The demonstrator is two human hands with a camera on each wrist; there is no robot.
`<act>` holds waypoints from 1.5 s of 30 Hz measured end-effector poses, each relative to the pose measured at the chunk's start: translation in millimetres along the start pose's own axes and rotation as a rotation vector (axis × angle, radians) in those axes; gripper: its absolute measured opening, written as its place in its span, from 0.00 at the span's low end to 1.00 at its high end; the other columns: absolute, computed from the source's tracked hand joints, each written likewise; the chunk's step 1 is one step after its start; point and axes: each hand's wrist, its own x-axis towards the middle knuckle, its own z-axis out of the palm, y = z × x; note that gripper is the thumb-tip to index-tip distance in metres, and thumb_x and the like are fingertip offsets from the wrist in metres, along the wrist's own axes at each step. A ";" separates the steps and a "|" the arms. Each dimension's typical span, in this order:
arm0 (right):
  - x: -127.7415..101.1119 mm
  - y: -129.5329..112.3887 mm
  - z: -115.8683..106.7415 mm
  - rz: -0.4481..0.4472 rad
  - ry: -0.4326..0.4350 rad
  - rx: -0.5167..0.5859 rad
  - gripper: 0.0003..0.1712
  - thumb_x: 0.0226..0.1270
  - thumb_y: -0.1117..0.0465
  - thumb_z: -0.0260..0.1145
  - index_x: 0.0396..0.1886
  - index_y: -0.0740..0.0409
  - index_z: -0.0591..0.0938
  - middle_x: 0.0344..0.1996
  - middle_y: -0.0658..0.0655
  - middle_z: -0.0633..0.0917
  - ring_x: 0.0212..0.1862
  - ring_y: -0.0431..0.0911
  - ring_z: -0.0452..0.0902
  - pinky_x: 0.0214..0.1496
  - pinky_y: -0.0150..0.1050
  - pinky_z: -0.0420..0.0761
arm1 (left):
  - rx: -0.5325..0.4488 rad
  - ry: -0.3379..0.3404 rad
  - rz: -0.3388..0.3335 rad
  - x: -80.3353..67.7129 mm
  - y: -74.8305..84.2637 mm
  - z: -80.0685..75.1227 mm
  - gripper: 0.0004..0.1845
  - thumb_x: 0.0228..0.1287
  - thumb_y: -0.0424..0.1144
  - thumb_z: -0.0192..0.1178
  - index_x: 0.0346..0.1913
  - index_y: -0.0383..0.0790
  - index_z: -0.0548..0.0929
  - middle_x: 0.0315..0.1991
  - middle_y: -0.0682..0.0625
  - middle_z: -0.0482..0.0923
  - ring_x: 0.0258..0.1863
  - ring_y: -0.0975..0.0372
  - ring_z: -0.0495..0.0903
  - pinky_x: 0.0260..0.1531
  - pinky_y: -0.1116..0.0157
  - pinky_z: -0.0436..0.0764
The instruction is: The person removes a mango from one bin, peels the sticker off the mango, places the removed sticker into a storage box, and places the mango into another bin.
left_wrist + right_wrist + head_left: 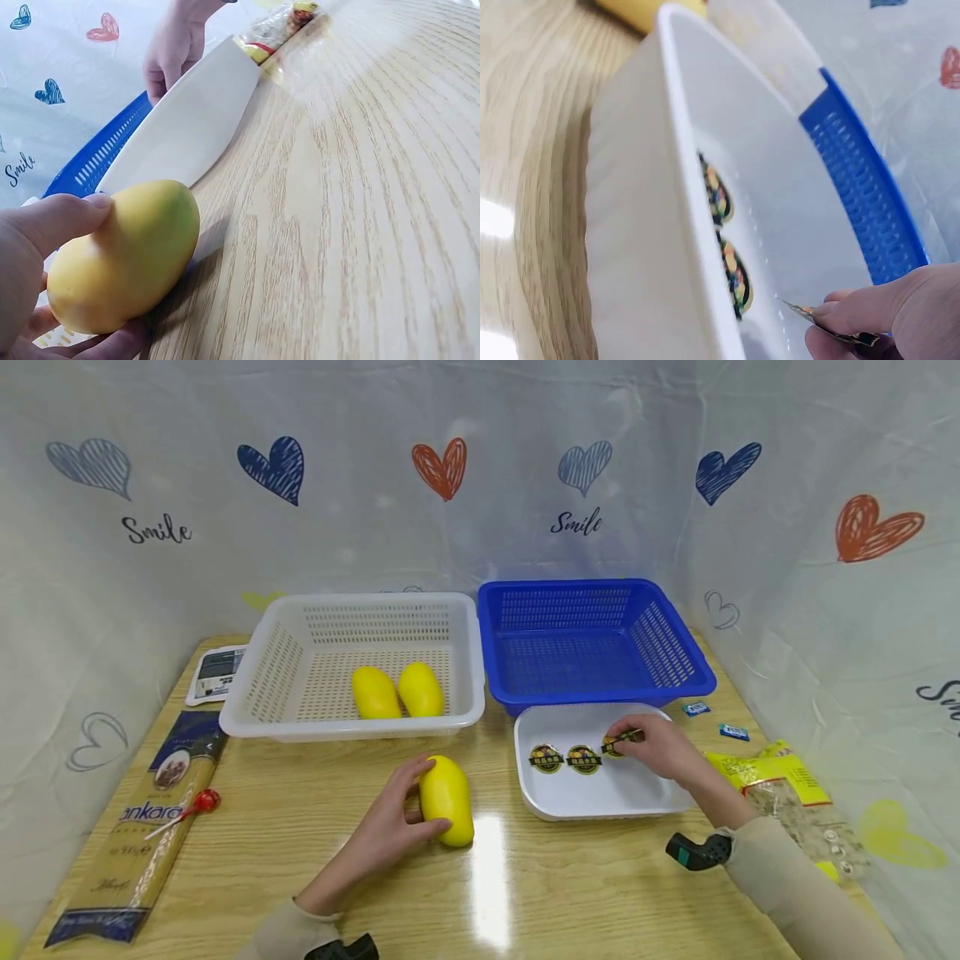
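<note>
In the head view my left hand [390, 822] grips a yellow mango [447, 800] at the table's middle. Its thumb and fingers curl round the fruit in the left wrist view too, where the mango [131, 259] shows a greenish end. My right hand [660, 748] is over the white tray [607, 797] and pinches a round dark fruit sticker [814, 311] between thumb and finger. Two similar stickers, a left one [546, 758] and a middle one [583, 760], lie on the tray's floor.
Behind stand a white basket [281, 728] holding two mangoes [397, 692] and a blue basket [558, 664]. At left lie a pasta packet [161, 810], a red lollipop [207, 800] and a white packet [215, 675]. Small blue wrappers [733, 732] and a yellow-topped bag [795, 797] lie at right.
</note>
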 end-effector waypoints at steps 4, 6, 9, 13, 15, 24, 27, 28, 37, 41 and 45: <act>4.3 5.2 2.7 -0.025 0.016 -0.102 0.06 0.64 0.68 0.65 0.39 0.63 0.86 0.40 0.60 0.85 0.42 0.52 0.78 0.44 0.48 0.78 | 0.003 0.002 0.002 0.2 1.2 0.0 0.45 0.51 0.30 0.75 0.71 0.35 0.63 0.74 0.40 0.53 0.63 0.44 0.67 0.46 0.65 0.82; 5.8 8.1 5.0 -0.035 0.022 -0.138 0.05 0.63 0.68 0.66 0.37 0.62 0.86 0.38 0.59 0.85 0.43 0.53 0.79 0.46 0.50 0.78 | 0.006 0.002 0.003 0.0 1.7 0.0 0.44 0.51 0.30 0.75 0.71 0.35 0.64 0.74 0.40 0.53 0.63 0.44 0.67 0.46 0.65 0.82; 6.9 11.5 7.1 -0.045 0.023 -0.192 0.04 0.61 0.69 0.66 0.35 0.62 0.86 0.37 0.59 0.86 0.45 0.56 0.79 0.49 0.53 0.77 | 0.009 -0.002 0.005 -0.2 2.1 0.0 0.44 0.51 0.31 0.75 0.71 0.35 0.64 0.74 0.40 0.52 0.64 0.45 0.67 0.46 0.65 0.82; 8.0 16.0 8.7 -0.040 0.011 -0.211 0.04 0.61 0.70 0.66 0.34 0.61 0.85 0.37 0.59 0.86 0.44 0.56 0.79 0.49 0.54 0.76 | 0.011 -0.008 0.004 -0.1 1.9 -0.1 0.44 0.51 0.31 0.75 0.71 0.35 0.64 0.74 0.40 0.52 0.64 0.45 0.67 0.45 0.65 0.82; 9.0 17.8 9.8 -0.041 0.006 -0.210 0.04 0.60 0.70 0.67 0.34 0.62 0.85 0.36 0.58 0.86 0.43 0.55 0.79 0.49 0.53 0.76 | 0.012 -0.009 0.001 0.0 1.8 -0.3 0.44 0.51 0.31 0.75 0.71 0.36 0.64 0.74 0.40 0.52 0.64 0.45 0.67 0.45 0.65 0.82; 11.8 22.3 15.4 -0.060 0.013 -0.242 0.05 0.53 0.70 0.70 0.31 0.62 0.85 0.34 0.58 0.86 0.41 0.54 0.79 0.49 0.52 0.77 | 0.003 -0.014 -0.017 0.4 1.2 -2.1 0.44 0.52 0.32 0.75 0.71 0.36 0.63 0.74 0.39 0.51 0.64 0.44 0.67 0.45 0.65 0.82; 12.9 20.9 16.9 -0.071 0.011 -0.281 0.06 0.51 0.71 0.70 0.31 0.63 0.84 0.33 0.58 0.86 0.40 0.55 0.79 0.49 0.53 0.77 | -0.007 -0.016 -0.024 0.1 1.9 -2.8 0.44 0.52 0.31 0.75 0.71 0.35 0.63 0.74 0.40 0.51 0.64 0.44 0.67 0.46 0.64 0.82; 13.1 20.0 17.6 -0.071 0.012 -0.293 0.06 0.51 0.71 0.71 0.31 0.63 0.85 0.32 0.57 0.86 0.40 0.55 0.80 0.49 0.53 0.77 | -0.010 -0.019 -0.024 0.0 2.2 -3.0 0.44 0.52 0.31 0.75 0.71 0.35 0.63 0.74 0.40 0.51 0.64 0.44 0.67 0.46 0.64 0.82; 8.0 15.0 22.2 -0.081 0.064 -0.379 0.08 0.50 0.71 0.72 0.33 0.63 0.86 0.34 0.59 0.85 0.42 0.57 0.79 0.49 0.54 0.77 | -0.014 -0.028 -0.008 -0.8 -0.2 -2.5 0.44 0.52 0.32 0.74 0.71 0.38 0.63 0.75 0.40 0.50 0.65 0.43 0.66 0.46 0.65 0.82; 5.3 14.0 22.8 -0.124 0.123 -0.428 0.08 0.48 0.70 0.74 0.30 0.62 0.85 0.32 0.58 0.81 0.42 0.57 0.76 0.49 0.53 0.76 | -0.009 -0.026 -0.004 -1.0 -0.2 -2.5 0.44 0.52 0.32 0.74 0.71 0.38 0.63 0.75 0.41 0.50 0.65 0.43 0.66 0.47 0.65 0.81; 5.8 13.9 22.0 -0.135 0.080 -0.406 0.06 0.50 0.71 0.72 0.30 0.62 0.85 0.30 0.56 0.83 0.39 0.53 0.78 0.46 0.50 0.78 | -0.008 -0.028 -0.002 -1.0 0.3 -2.3 0.44 0.53 0.32 0.74 0.71 0.37 0.63 0.75 0.41 0.50 0.65 0.43 0.66 0.47 0.65 0.81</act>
